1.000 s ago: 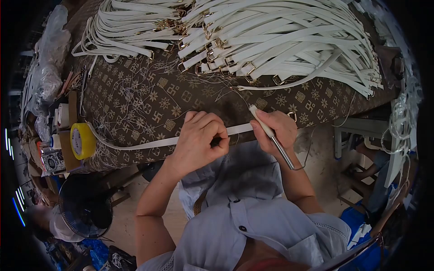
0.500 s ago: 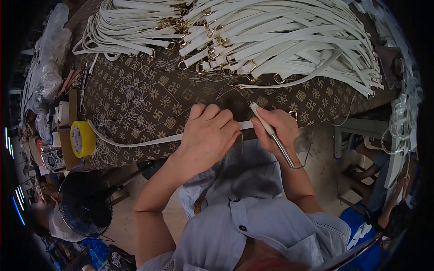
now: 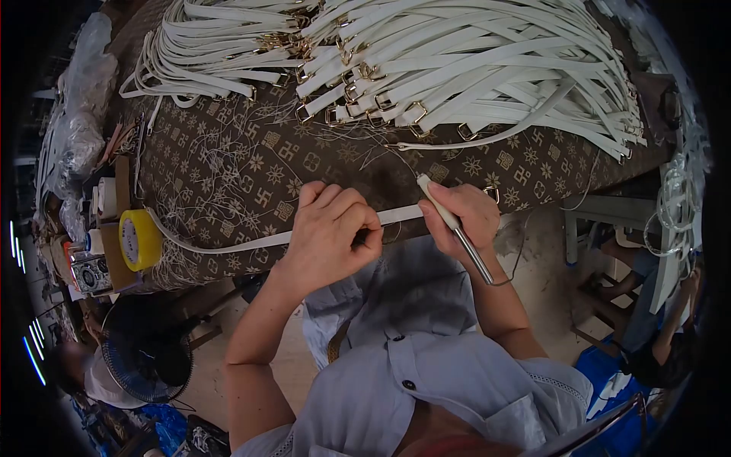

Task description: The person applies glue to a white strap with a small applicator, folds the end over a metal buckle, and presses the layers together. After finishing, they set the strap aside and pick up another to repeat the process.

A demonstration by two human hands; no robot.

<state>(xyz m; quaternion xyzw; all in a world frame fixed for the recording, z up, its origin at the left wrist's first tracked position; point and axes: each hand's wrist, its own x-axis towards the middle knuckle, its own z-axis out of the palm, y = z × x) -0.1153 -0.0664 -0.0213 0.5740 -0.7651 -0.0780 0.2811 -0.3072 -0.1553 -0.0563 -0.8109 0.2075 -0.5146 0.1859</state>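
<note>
A white strap (image 3: 263, 242) runs across the patterned cloth, passing behind my left hand to my right hand. My left hand (image 3: 327, 232) is closed, thumb against curled fingers, over the strap's middle; what it pinches is hidden. A thin thread (image 3: 399, 227) shows beside the strap between my hands. My right hand (image 3: 468, 217) grips a pen-shaped tool like a soldering iron, with a cream handle (image 3: 435, 199) and metal barrel (image 3: 474, 255). The same hand is against the strap, whose gold buckle (image 3: 492, 195) shows past its far side.
Many white straps with gold buckles (image 3: 487, 76) lie heaped along the back. Loose thread scraps (image 3: 217, 164) litter the brown cloth (image 3: 335, 164). At the left are a yellow tape roll (image 3: 141, 240) and small boxes. A black fan (image 3: 148, 350) stands below; other people sit at both sides.
My left hand has moved left along the strap, away from my right hand, showing more of the strap between them. My right hand stays nearly in place with the tool.
</note>
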